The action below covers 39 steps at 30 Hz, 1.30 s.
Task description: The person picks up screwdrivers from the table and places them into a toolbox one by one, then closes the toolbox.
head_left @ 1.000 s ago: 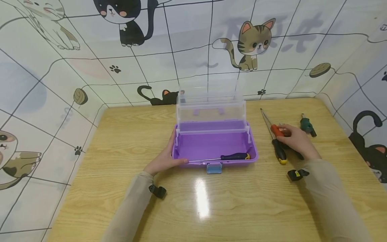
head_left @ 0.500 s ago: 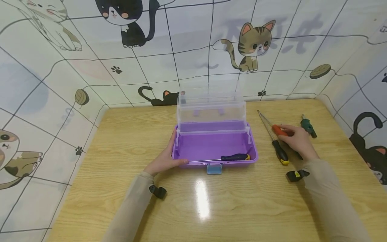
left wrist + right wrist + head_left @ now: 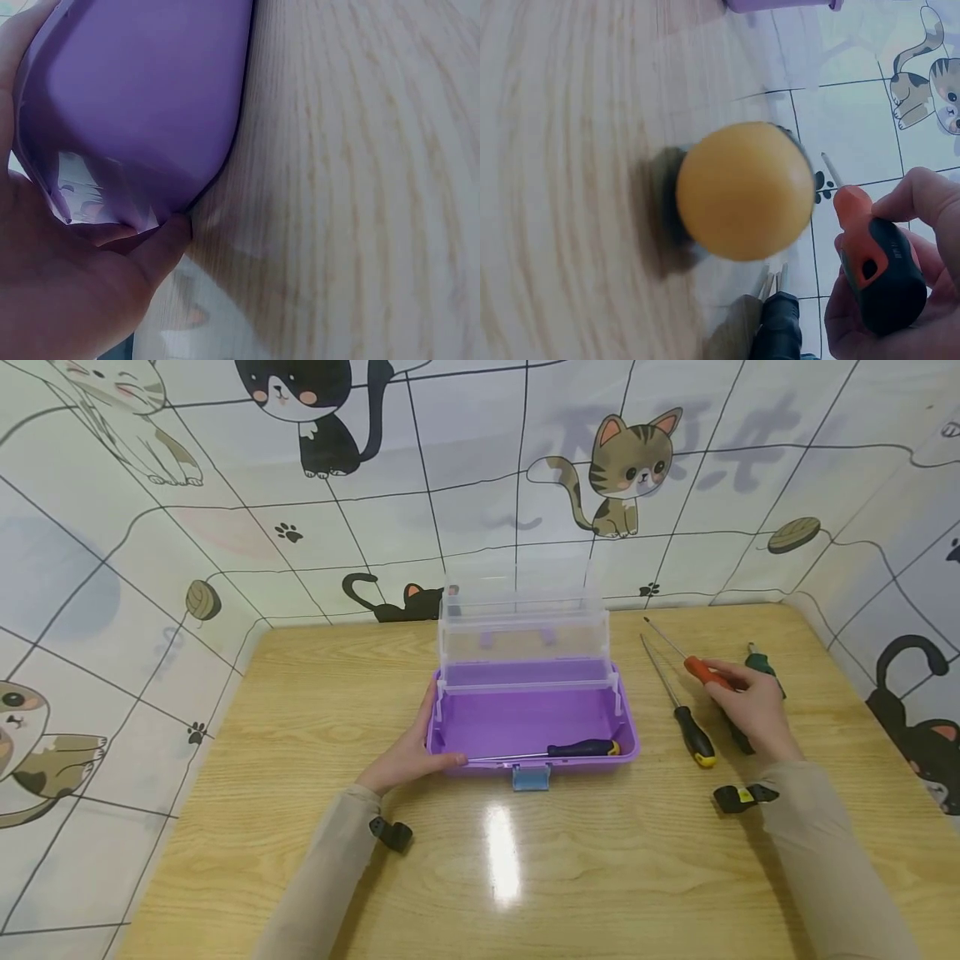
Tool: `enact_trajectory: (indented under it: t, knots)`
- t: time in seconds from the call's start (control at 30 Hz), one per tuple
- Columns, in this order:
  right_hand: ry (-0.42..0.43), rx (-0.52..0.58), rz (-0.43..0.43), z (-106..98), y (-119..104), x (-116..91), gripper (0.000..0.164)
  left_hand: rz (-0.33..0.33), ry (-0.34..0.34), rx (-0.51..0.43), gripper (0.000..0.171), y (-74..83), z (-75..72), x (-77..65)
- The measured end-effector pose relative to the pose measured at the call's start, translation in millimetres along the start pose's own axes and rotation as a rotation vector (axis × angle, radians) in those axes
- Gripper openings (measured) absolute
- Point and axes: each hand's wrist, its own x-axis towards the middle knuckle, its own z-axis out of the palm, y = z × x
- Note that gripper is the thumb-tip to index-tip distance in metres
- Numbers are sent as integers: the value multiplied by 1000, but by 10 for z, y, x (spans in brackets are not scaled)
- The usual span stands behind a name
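In the head view my left hand [image 3: 408,758] holds the left end of an open purple toolbox [image 3: 525,718], thumb on its front rim. A screwdriver [image 3: 585,748] with a black and yellow handle lies along the box's front wall. My right hand [image 3: 753,706] grips an orange-and-black screwdriver [image 3: 881,259] by the handle, its shaft pointing to the far left. Beside it on the table lies another black-handled screwdriver [image 3: 694,739], whose yellow handle end looms large in the right wrist view. A dark handle [image 3: 738,735] shows partly beneath my right hand.
A green tool [image 3: 761,664] lies behind my right hand, partly covered by it. The toolbox's clear lid [image 3: 525,639] stands raised at the back, near the cat-patterned wall [image 3: 480,518]. A blue latch [image 3: 531,778] hangs at the box's front.
My right hand has moved slightly right, bringing the orange screwdriver away from the black-handled one. The dark handle beneath shows more. My left hand and the toolbox stay put.
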Motion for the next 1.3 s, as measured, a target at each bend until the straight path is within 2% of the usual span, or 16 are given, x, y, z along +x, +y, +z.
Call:
enact_trajectory:
  t: [0.2,0.43,0.53,0.87,1.07,1.3]
  knots:
    - [10,-7,-22,-24,-58,-25,44,1,2,9,121,-52,-11,17]
    - [17,40,-42,-52,-147,-87,43,13,23,26,123,-325,-32,94]
    - [21,63,-66,-58,-201,-123,42,24,29,37,123,-374,-34,108]
    - [8,104,-92,-58,-398,-198,41,25,33,28,122,-392,-31,106]
    - [-23,107,-79,-64,-511,-217,41,38,34,29,122,-406,-34,107]
    - [-25,120,-80,-64,-585,-233,41,25,30,27,123,-312,-31,86]
